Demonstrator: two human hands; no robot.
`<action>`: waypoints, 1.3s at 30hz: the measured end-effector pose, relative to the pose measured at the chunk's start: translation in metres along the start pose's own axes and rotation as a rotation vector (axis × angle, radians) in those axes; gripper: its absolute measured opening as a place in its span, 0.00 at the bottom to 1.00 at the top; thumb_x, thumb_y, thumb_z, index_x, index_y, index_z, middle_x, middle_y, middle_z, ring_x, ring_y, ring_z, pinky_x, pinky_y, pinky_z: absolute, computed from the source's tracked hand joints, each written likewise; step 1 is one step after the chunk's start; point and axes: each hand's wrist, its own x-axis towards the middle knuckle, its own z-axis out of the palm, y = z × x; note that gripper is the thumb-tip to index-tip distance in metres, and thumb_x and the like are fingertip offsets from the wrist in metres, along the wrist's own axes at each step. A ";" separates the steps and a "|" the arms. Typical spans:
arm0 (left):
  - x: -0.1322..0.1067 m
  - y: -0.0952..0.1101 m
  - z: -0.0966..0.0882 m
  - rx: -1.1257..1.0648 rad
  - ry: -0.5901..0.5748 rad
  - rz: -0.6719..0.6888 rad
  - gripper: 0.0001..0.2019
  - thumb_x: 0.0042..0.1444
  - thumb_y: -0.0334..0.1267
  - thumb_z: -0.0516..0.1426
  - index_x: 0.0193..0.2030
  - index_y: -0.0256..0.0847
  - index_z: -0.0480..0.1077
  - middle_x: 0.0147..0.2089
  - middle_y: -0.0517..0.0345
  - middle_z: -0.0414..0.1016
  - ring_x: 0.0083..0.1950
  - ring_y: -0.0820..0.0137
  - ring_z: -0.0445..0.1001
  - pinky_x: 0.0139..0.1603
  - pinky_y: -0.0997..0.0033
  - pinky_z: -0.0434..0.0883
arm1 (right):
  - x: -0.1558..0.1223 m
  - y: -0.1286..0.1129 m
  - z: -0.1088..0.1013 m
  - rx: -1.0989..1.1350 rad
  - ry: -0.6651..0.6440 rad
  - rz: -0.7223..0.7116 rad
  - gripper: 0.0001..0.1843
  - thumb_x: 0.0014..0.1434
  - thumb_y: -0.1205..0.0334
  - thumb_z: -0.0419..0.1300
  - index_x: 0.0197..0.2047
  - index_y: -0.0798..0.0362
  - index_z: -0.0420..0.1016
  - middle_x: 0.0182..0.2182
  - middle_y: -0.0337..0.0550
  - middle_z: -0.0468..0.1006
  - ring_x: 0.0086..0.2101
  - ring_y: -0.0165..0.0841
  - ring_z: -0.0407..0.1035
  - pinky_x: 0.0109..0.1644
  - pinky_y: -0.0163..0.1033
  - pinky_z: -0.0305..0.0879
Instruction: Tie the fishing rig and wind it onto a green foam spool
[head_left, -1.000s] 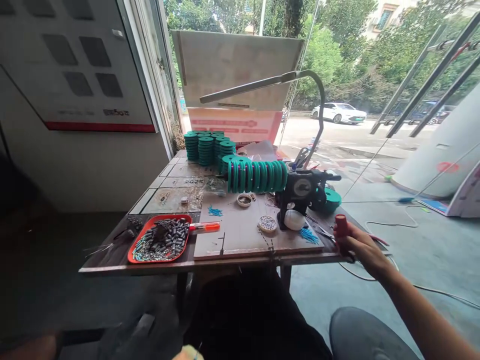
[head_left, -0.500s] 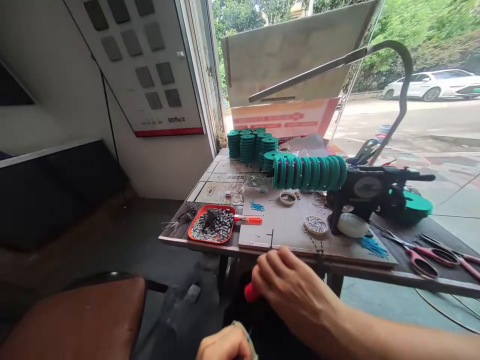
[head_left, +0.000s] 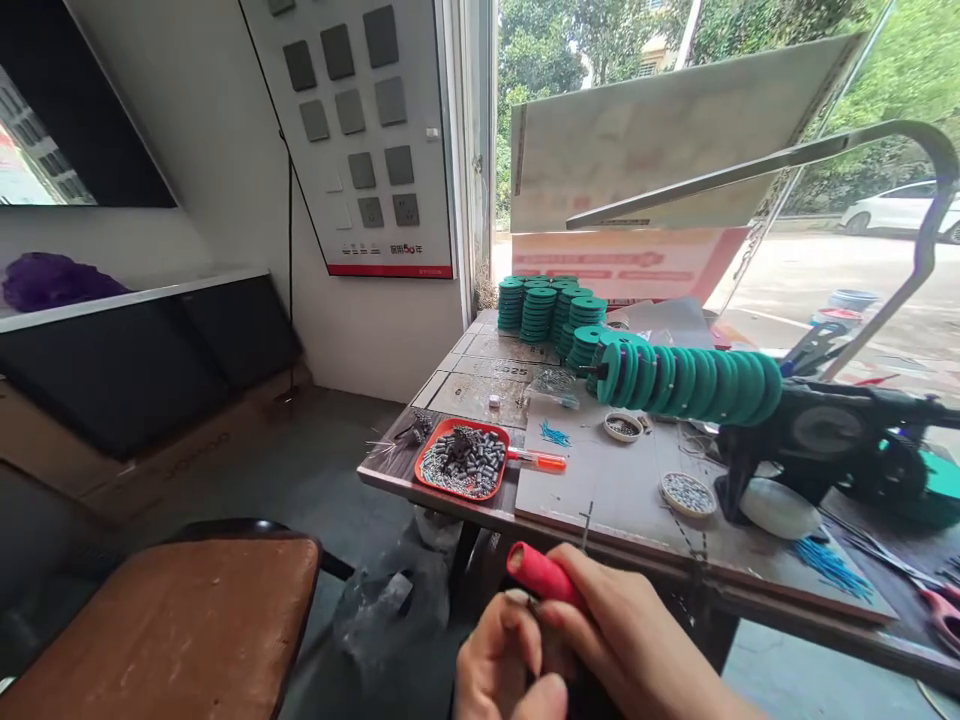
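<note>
In front of the table edge, my right hand [head_left: 622, 610] is wrapped round a red tube-shaped piece [head_left: 544, 573] with a tan, hollow-looking end; its exact kind is unclear. Just below and left, my left hand [head_left: 501, 650] is closed, fingers curled and thumb bent in, touching or nearly touching the right fingers. Whatever sits in its pinch is too small to name. On the table beyond lies a red tray [head_left: 463, 458] full of grey metal weights, with an orange-capped pen [head_left: 538, 459] against its right side.
Green foam spools [head_left: 690, 383] are lined up on a black winding device [head_left: 821, 435]. More green spools [head_left: 536, 312] stand stacked behind. Small dishes of beads [head_left: 688, 495], blue pieces [head_left: 832, 570] and pink-handled scissors [head_left: 941, 612] lie on the table [head_left: 600, 480]. A brown chair [head_left: 180, 620] stands left.
My right hand has turned, so the red piece now points up and left. My left hand has risen to meet it. The view has swung left.
</note>
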 end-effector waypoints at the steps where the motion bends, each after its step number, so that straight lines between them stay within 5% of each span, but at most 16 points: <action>1: 0.001 -0.001 0.000 0.096 0.072 0.060 0.22 0.35 0.53 0.64 0.19 0.40 0.58 0.21 0.65 0.60 0.26 0.82 0.58 0.32 0.81 0.59 | 0.001 0.004 0.005 -0.047 -0.011 0.051 0.27 0.67 0.53 0.34 0.32 0.65 0.61 0.27 0.38 0.65 0.24 0.09 0.54 0.27 0.18 0.40; 5: 0.006 -0.005 -0.006 0.560 0.220 0.247 0.14 0.43 0.48 0.57 0.21 0.40 0.62 0.21 0.66 0.60 0.26 0.82 0.56 0.32 0.83 0.56 | 0.010 0.014 0.016 -0.395 -0.152 0.157 0.18 0.64 0.56 0.45 0.34 0.65 0.59 0.27 0.39 0.66 0.25 0.12 0.59 0.26 0.23 0.30; 8: 0.008 -0.005 -0.006 0.662 0.211 0.175 0.10 0.45 0.45 0.55 0.24 0.40 0.63 0.23 0.66 0.62 0.26 0.82 0.58 0.31 0.83 0.56 | 0.019 0.017 0.020 -0.584 -0.292 0.191 0.17 0.63 0.57 0.47 0.35 0.66 0.55 0.28 0.41 0.66 0.26 0.14 0.62 0.26 0.22 0.30; 15: 0.009 0.002 0.008 0.526 0.201 -0.031 0.05 0.45 0.38 0.55 0.26 0.40 0.62 0.25 0.66 0.62 0.29 0.82 0.60 0.32 0.86 0.59 | 0.019 0.029 0.031 -0.642 -0.338 0.209 0.13 0.63 0.63 0.45 0.32 0.66 0.49 0.26 0.43 0.64 0.26 0.18 0.63 0.27 0.19 0.41; 29: 0.012 0.002 0.010 0.494 0.183 -0.074 0.08 0.44 0.40 0.58 0.28 0.39 0.65 0.28 0.65 0.65 0.31 0.81 0.61 0.34 0.86 0.61 | 0.015 0.028 0.034 -0.675 -0.398 0.193 0.12 0.64 0.65 0.40 0.32 0.66 0.47 0.26 0.46 0.64 0.28 0.20 0.65 0.31 0.18 0.54; 35: 0.022 -0.010 -0.003 0.420 0.187 -0.081 0.22 0.35 0.52 0.64 0.32 0.38 0.66 0.28 0.65 0.66 0.32 0.79 0.64 0.35 0.86 0.65 | 0.019 0.038 0.026 -0.646 -0.437 0.191 0.14 0.62 0.60 0.43 0.33 0.66 0.48 0.26 0.45 0.64 0.31 0.21 0.66 0.35 0.21 0.61; 39: 0.030 -0.015 -0.005 0.459 0.200 -0.101 0.25 0.30 0.51 0.67 0.33 0.38 0.68 0.29 0.65 0.68 0.34 0.79 0.66 0.36 0.89 0.66 | 0.018 0.043 0.027 -0.621 -0.446 0.200 0.13 0.62 0.62 0.43 0.34 0.67 0.49 0.25 0.45 0.64 0.30 0.21 0.65 0.35 0.22 0.63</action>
